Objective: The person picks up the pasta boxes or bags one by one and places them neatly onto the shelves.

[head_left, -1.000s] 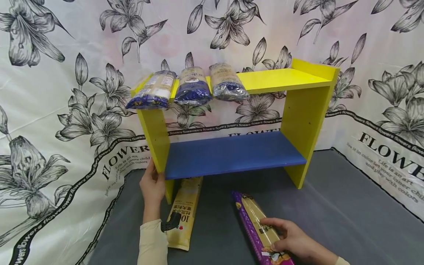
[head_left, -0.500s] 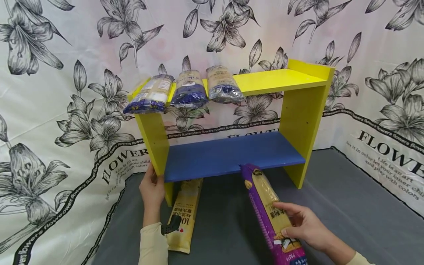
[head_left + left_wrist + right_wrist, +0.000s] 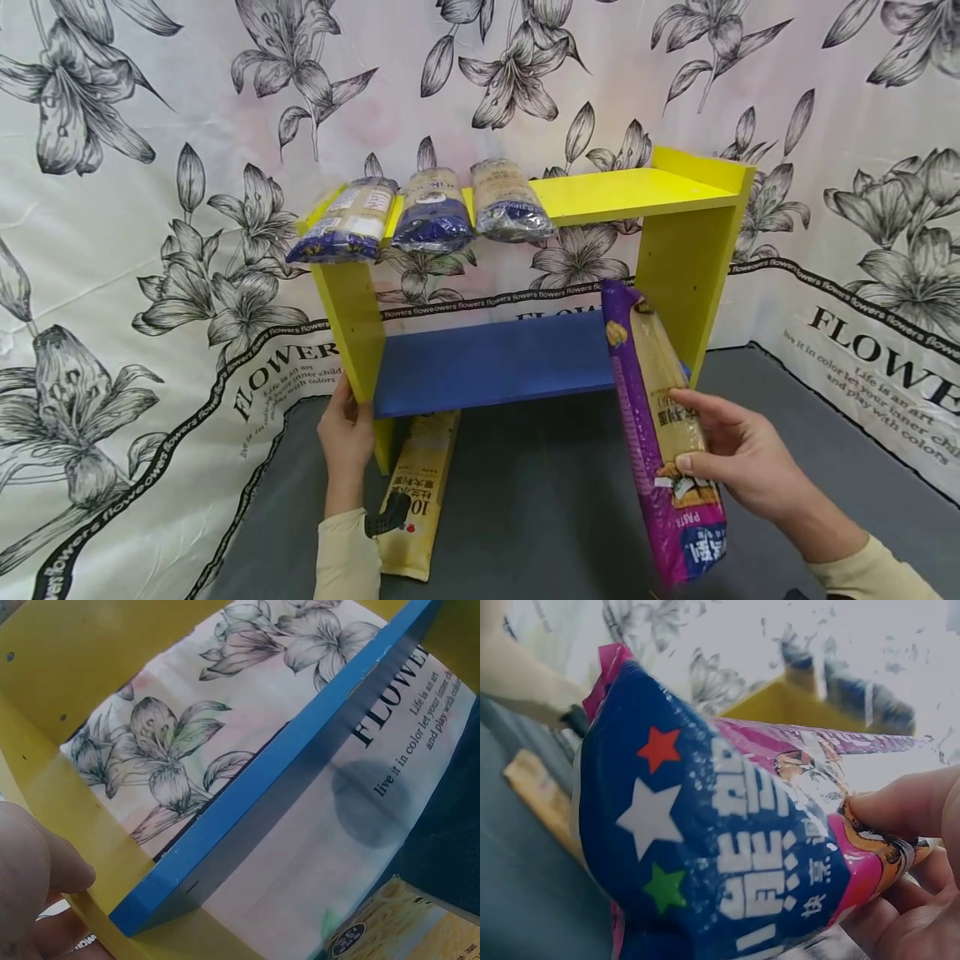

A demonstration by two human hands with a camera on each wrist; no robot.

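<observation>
My right hand [image 3: 750, 458] grips a purple pasta packet [image 3: 663, 450] by its right edge, thumb on the front. The packet is held up, tilted, its upper end in front of the right part of the blue shelf board [image 3: 487, 367]. In the right wrist view the packet's blue end [image 3: 675, 825] with stars fills the middle. My left hand [image 3: 347, 437] holds the left side panel of the yellow shelf unit [image 3: 348, 333]; in the left wrist view thumb and fingers lie on either side of the panel's edge. A yellow pasta packet [image 3: 416, 500] lies below, partly under the shelf.
Three clear-and-blue bags stand along the yellow top board: the left bag [image 3: 348, 221], the middle bag [image 3: 433, 212] and the right bag [image 3: 510, 200]. All overhang its front edge. A flower-printed cloth [image 3: 187, 250] hangs behind. Grey cloth [image 3: 525, 500] covers the table.
My right hand has raised the purple pasta packet from the table, moving it up and to the right and tipping it more upright. The left hand keeps its hold on the side panel.
</observation>
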